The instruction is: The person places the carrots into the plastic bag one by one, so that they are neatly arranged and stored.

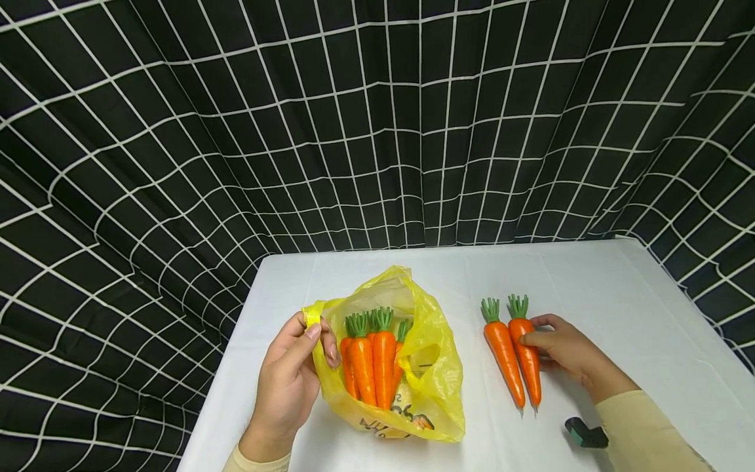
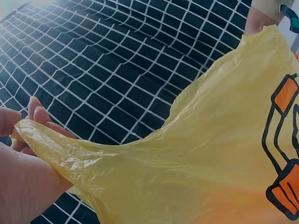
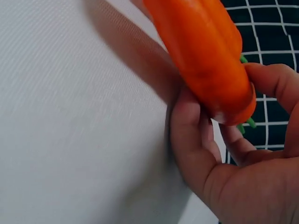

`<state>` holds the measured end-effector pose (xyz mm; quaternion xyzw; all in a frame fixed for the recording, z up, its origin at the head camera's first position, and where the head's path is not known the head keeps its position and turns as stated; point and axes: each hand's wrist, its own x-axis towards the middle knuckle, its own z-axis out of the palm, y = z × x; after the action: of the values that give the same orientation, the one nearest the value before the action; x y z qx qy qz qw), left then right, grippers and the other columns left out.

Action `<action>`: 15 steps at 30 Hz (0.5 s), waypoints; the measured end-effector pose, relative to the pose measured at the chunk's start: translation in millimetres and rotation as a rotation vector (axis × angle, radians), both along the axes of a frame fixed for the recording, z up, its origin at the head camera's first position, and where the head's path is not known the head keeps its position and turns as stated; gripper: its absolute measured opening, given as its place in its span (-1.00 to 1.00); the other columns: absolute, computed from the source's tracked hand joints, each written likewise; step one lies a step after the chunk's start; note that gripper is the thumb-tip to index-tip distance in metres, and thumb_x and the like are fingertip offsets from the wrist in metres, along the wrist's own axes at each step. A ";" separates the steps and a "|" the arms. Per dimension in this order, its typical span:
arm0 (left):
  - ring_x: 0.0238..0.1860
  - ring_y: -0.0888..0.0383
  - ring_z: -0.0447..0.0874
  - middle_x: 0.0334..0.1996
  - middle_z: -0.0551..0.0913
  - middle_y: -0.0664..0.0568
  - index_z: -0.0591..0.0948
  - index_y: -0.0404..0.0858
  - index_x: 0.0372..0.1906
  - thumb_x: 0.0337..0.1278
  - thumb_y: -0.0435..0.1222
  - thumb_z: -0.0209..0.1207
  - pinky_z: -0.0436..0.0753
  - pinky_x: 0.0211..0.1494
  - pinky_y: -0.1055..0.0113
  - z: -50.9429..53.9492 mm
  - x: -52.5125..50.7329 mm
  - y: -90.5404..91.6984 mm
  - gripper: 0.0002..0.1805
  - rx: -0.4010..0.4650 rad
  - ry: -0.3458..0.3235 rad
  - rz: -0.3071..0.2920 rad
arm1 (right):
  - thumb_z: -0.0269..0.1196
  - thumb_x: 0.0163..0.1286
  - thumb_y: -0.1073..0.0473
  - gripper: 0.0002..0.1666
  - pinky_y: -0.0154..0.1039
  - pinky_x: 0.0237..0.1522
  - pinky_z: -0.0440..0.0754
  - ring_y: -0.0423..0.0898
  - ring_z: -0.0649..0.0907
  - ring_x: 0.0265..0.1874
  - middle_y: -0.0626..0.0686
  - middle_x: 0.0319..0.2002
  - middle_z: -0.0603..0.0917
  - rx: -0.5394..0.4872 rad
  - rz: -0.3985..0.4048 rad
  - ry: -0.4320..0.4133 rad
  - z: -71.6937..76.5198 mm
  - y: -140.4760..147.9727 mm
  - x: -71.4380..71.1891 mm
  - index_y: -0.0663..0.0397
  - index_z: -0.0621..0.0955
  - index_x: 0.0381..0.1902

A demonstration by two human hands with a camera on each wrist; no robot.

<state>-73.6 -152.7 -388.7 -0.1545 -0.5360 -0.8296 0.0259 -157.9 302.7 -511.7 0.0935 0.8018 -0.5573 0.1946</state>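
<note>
My left hand pinches the handle of a yellow plastic bag between thumb and fingers. The bag's mouth faces me, and several orange carrots with green tops stand inside; their lower ends are partly hidden. In the left wrist view the bag stretches from the left hand, with a printed drawing on its side. On the right, two more carrots lie side by side. My right hand grips the right-hand carrot, thumb on top, fingers curled at its far side; the left-hand carrot lies against it.
A white cloth covers the table. Black curtains with a white grid hang behind and at both sides. A small dark green and black object is at my right forearm, partly hidden by the sleeve.
</note>
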 end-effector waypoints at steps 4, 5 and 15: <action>-0.29 0.07 0.51 -0.32 0.51 -0.06 0.44 -0.46 0.06 0.78 -0.37 -0.11 0.63 -0.13 0.32 -0.1 0.1 0.0 -0.80 0.002 0.004 -0.003 | 0.29 0.57 0.16 -0.14 -0.05 -0.14 0.81 0.03 0.72 -0.11 0.35 0.10 0.62 -0.082 -0.026 -0.006 -3.0 6.9 3.2 0.52 0.14 0.54; -0.30 0.07 0.52 -0.32 0.51 -0.06 0.44 -0.45 0.06 0.78 -0.37 -0.11 0.63 -0.13 0.32 -0.2 0.1 0.0 -0.81 0.002 0.004 -0.003 | 0.28 0.58 0.17 -0.13 -0.05 -0.13 0.82 0.03 0.72 -0.11 0.34 0.11 0.62 -0.104 -0.030 -0.007 -3.6 8.1 4.1 0.52 0.12 0.56; -0.30 0.08 0.52 -0.32 0.52 -0.05 0.48 -0.38 0.04 0.77 -0.38 -0.12 0.64 -0.14 0.34 -0.4 0.9 -0.2 -0.82 0.009 0.008 -0.009 | 0.29 0.62 0.21 -0.15 0.07 -0.04 0.82 0.05 0.74 -0.08 0.23 0.07 0.61 -0.301 -0.078 -0.019 -4.1 11.9 14.6 0.40 0.07 0.58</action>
<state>-72.7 -152.9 -389.1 -0.1605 -0.5313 -0.8315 0.0250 -143.4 314.6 -515.8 0.0994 0.7032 -0.6773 0.1922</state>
